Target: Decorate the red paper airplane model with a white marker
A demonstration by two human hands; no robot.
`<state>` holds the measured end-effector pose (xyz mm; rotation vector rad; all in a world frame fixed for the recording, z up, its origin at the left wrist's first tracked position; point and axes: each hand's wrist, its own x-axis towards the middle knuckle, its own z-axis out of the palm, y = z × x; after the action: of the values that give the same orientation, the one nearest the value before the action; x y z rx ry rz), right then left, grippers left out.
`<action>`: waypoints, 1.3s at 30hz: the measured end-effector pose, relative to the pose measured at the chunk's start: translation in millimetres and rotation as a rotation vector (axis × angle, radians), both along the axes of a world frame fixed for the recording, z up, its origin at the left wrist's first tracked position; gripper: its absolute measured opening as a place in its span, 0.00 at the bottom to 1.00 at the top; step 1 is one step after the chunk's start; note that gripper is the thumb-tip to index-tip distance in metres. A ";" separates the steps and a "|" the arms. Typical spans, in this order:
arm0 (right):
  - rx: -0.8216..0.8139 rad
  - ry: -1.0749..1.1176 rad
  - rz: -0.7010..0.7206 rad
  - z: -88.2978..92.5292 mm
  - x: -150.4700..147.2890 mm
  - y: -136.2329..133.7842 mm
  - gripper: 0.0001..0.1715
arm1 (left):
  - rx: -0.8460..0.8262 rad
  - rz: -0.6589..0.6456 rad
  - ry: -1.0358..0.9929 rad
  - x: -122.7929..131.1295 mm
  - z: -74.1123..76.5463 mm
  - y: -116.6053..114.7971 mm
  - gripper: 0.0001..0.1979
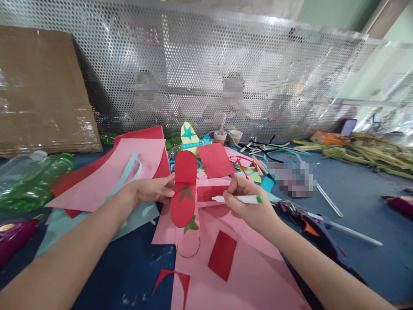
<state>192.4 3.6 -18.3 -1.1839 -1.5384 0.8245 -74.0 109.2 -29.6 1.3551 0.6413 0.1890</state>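
Red card (pixel 184 211) is at about eleven o'clock over the big pink sheet (pixel 258 267), with the left hand (pixel 158 189) pinching its nine o'clock edge. At three o'clock from the card, the right hand (pixel 254 213) holds a pen (pixel 243 199) snugly, its tip by a red strip (pixel 204 193). The card looks light, thin and bendy and could crease, so it is best held softly by the edges, away from the brown star (pixel 185 193).
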 end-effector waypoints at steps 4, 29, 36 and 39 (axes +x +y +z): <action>0.023 0.045 -0.034 2.4 0.7 1.2 0.11 | 0.011 0.003 0.016 0.4 1.9 -1.1 0.52; -0.036 0.117 -0.197 12.2 12.2 8.5 0.14 | -0.010 0.014 0.004 -2.9 0.6 -0.3 0.47; -0.007 0.067 -0.244 12.6 11.9 9.3 0.14 | -0.011 0.024 0.053 -2.0 3.6 -1.2 0.49; 0.008 0.040 -0.241 12.5 11.4 9.0 0.14 | -0.008 0.021 0.042 -2.2 3.4 -1.2 0.50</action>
<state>203.9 12.6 -5.9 -1.3092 -1.3340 0.6770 -76.2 108.0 -26.2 1.3478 0.6907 0.1745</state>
